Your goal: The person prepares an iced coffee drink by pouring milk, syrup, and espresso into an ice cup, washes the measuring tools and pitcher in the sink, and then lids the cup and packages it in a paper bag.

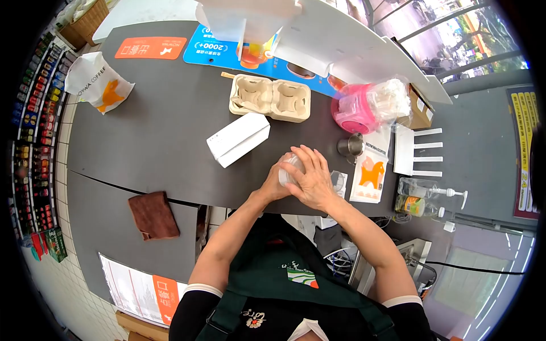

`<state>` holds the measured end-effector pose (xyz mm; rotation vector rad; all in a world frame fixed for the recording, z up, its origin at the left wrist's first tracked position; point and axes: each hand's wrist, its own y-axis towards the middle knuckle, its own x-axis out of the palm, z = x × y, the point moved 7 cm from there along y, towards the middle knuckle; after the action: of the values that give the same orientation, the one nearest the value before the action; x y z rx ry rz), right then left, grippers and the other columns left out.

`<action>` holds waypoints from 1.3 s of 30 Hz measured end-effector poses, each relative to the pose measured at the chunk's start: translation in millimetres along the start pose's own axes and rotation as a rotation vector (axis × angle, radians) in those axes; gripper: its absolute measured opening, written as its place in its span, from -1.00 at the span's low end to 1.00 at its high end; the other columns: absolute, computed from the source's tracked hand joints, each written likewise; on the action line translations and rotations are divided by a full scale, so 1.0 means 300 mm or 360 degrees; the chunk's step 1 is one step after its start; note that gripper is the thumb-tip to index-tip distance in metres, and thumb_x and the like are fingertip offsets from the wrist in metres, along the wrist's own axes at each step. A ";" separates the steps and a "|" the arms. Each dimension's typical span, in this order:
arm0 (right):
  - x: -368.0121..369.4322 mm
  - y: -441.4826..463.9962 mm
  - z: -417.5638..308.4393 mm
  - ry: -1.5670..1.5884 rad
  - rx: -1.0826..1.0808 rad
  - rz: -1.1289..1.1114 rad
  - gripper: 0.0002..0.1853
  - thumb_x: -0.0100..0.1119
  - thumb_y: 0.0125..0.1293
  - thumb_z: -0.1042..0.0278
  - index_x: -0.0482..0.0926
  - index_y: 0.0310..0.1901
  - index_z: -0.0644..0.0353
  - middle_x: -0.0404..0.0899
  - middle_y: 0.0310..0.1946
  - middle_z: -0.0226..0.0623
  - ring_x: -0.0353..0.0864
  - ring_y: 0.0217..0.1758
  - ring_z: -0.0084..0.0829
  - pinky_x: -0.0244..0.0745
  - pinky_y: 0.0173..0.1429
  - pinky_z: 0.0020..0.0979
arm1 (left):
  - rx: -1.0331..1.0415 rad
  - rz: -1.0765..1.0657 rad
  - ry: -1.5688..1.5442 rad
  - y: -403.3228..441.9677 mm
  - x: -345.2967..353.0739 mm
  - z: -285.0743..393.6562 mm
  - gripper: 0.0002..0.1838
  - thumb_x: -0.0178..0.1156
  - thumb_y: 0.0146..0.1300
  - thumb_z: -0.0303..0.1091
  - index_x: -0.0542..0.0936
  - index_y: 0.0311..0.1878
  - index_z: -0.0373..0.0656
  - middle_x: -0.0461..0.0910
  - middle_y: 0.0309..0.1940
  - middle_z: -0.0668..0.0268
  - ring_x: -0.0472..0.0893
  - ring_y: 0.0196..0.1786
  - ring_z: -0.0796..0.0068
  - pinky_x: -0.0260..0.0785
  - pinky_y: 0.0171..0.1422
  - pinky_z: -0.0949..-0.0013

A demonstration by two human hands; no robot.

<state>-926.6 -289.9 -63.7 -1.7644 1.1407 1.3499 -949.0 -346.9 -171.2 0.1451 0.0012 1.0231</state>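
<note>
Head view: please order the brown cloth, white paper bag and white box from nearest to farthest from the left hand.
1. White box, ahead-left of the left hand.
2. Brown cloth, to the left.
3. White paper bag, far ahead-left.

- Widest room: the bare dark counter (136, 148) left of centre, where a hand could pass between the paper bag (101, 84) at upper left and the brown cloth (153, 216) at lower left.
- Ahead of both hands (294, 179) at centre, the white box (239, 139) and cup carrier (270, 98) block the way, with a narrow gap between.
- Right of centre, the metal cup (350, 146), pink container (355, 111) and printed bags (371, 177) crowd the passage.
- Farther right, bottles (414, 206) stand in the way.
</note>
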 end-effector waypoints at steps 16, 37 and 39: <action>-0.014 0.014 -0.005 0.0055 0.0088 0.0120 -0.48 0.28 -0.11 0.10 0.53 0.01 -0.18 0.29 0.16 -0.24 0.21 0.29 -0.16 0.15 0.20 -0.05 | 0.0115 0.0147 0.0057 -0.009 0.008 0.032 -0.42 0.38 -0.10 -0.28 0.44 0.06 -0.13 0.41 0.01 0.16 0.43 0.09 0.07 0.34 0.13 0.13; -0.012 -0.002 -0.046 0.0016 0.0878 0.0490 -0.39 0.21 0.10 0.03 0.36 0.24 -0.15 0.18 0.27 -0.05 0.11 0.36 0.00 -0.04 0.35 0.04 | 0.0003 -0.0053 0.0017 0.011 -0.028 0.049 -0.34 0.40 -0.10 -0.28 0.40 0.13 -0.20 0.41 0.09 0.10 0.50 0.10 0.10 0.36 0.15 0.18; -0.052 -0.017 -0.035 0.0109 0.0685 0.0267 -0.35 0.23 0.09 0.03 0.32 0.26 -0.14 0.15 0.30 -0.06 0.05 0.40 0.03 -0.05 0.37 0.10 | 0.0050 -0.0102 0.0041 0.019 -0.047 0.060 -0.32 0.41 -0.11 -0.30 0.41 0.14 -0.21 0.42 0.11 0.11 0.49 0.14 0.13 0.35 0.17 0.20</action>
<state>-919.1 -292.8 -46.0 -1.4358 1.5154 1.0407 -960.1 -358.0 -153.5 0.1595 0.0450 0.9613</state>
